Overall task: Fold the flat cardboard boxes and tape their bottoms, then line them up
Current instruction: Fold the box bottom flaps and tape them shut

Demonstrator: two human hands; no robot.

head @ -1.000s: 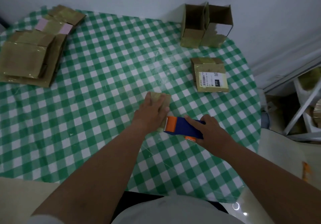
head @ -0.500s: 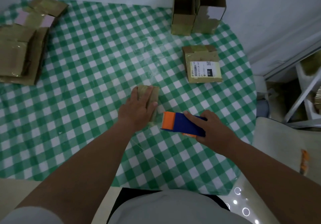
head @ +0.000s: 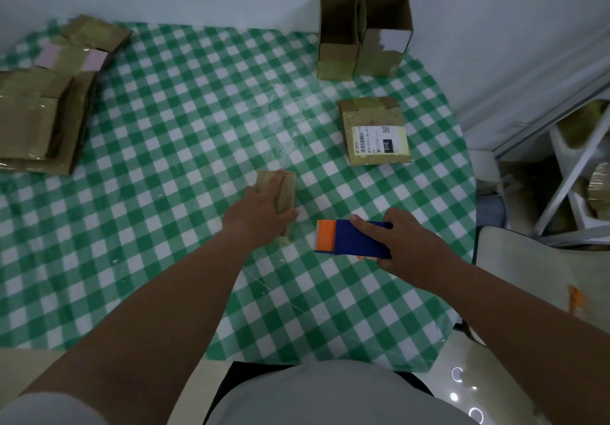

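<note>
A: Where is the box being taped?
B: A small cardboard box (head: 280,193) lies near the middle of the green checked table (head: 171,167). The left hand (head: 260,215) lies on top of it, fingers stretched along it and the thumb round its near side.
A: And the other hand?
B: The right hand (head: 407,244) grips a blue and orange tape dispenser (head: 350,239), just right of the box and apart from it.
A: What lies further out?
B: A labelled box (head: 376,131) lies flat beyond the dispenser. Two open boxes (head: 363,35) stand side by side, touching, at the far edge by the wall. A stack of flat cardboard (head: 43,117) sits at the far left.
</note>
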